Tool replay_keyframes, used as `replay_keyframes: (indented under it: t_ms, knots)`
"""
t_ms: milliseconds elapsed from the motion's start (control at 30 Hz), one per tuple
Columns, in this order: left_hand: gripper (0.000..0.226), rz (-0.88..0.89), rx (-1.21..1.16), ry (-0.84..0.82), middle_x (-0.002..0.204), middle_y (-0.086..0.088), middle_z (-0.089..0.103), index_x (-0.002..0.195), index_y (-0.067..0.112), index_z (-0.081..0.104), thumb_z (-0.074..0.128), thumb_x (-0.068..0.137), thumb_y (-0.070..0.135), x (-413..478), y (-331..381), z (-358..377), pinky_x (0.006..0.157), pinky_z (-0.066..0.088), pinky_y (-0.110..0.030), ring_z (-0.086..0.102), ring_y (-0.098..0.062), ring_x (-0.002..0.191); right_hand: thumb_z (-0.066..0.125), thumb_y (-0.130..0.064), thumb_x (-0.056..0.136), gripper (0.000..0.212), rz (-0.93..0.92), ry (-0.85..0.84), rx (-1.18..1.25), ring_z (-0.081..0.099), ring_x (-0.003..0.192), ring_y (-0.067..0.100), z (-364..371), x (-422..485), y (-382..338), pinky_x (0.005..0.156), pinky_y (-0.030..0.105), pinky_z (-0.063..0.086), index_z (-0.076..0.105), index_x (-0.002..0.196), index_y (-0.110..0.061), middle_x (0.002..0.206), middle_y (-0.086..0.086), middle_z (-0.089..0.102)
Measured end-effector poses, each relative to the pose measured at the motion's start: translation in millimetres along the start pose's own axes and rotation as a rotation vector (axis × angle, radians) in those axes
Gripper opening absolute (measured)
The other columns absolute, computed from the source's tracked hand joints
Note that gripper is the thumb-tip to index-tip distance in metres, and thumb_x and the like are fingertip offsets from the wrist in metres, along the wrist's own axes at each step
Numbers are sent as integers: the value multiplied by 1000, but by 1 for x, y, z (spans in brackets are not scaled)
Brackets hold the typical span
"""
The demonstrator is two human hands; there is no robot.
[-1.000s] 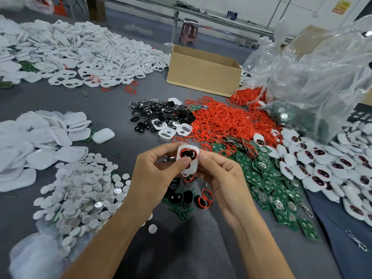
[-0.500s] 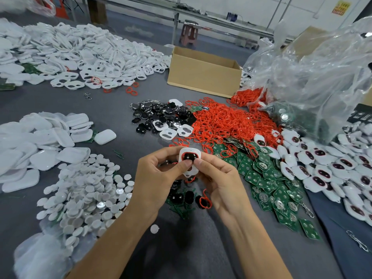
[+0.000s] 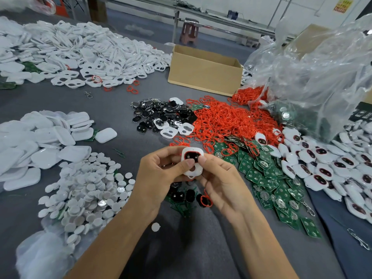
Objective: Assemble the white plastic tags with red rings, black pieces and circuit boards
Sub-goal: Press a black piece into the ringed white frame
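The thumbs are sitting closer together on the face of the white tag [image 3: 197, 170] than a second ago, and the tag is tilting slightly. It is otherwise staying in the same spot above the grey table [image 3: 120, 93].

An open cardboard box [image 3: 205, 71] is standing at the far side of the table, and its contents are hidden from this angle. To its right a clear plastic bag [image 3: 322, 77] is slumping over green boards that are showing dimly through the film. Red rings are spilling out at its mouth into the red ring pile [image 3: 227, 121].

The left hand [image 3: 159, 172] and the right hand [image 3: 219, 184] are both gripping the tag between them, with fingers curling behind it and both thumbs pressing on its front. A black piece [image 3: 190, 155] edged in red is showing in the tag's upper opening, just above the thumbs.

The tag is hovering above a few loose black pieces near the table's front edge. The black pieces heap [image 3: 161, 115] is lying beyond it, and the circuit boards [image 3: 267, 178] are spreading to its right. Further right, finished tags [image 3: 332, 164] are piling up.
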State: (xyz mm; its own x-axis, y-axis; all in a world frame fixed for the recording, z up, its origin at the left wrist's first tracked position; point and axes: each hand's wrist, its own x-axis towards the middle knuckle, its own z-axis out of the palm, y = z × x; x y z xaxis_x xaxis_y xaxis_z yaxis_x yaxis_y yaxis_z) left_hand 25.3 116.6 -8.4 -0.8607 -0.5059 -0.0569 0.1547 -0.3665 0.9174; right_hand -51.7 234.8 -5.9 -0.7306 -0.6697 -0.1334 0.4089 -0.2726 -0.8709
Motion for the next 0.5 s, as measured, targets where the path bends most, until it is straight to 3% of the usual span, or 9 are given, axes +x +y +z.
replay_keyframes:
  t_ms: [233, 367, 500]
  knots:
    - [24, -12, -18, -53, 73, -9, 73, 82, 15, 78, 77, 58, 15, 0, 1, -1, 54, 55, -21, 71, -16, 65, 55, -13, 79, 28, 68, -33, 4, 64, 78, 24, -3, 1, 2, 83, 35, 49, 69, 96, 5, 91, 21, 69]
    - [27, -67, -80, -88, 79, -8, 76, 78, 18, 81, 79, 54, 29, 0, 0, -1, 59, 57, -23, 72, -17, 69, 55, -12, 79, 23, 55, -45, 26, 67, 71, 17, -3, 1, 0, 73, 25, 55, 74, 85, -1, 79, 13, 71]
    - [21, -144, -123, -99, 78, -10, 75, 74, 12, 79, 75, 59, 26, 3, 0, -4, 58, 58, -24, 72, -18, 68, 59, -16, 76, 23, 48, -51, 12, 67, 75, 17, -3, 0, 1, 75, 24, 53, 75, 86, -3, 83, 12, 72]
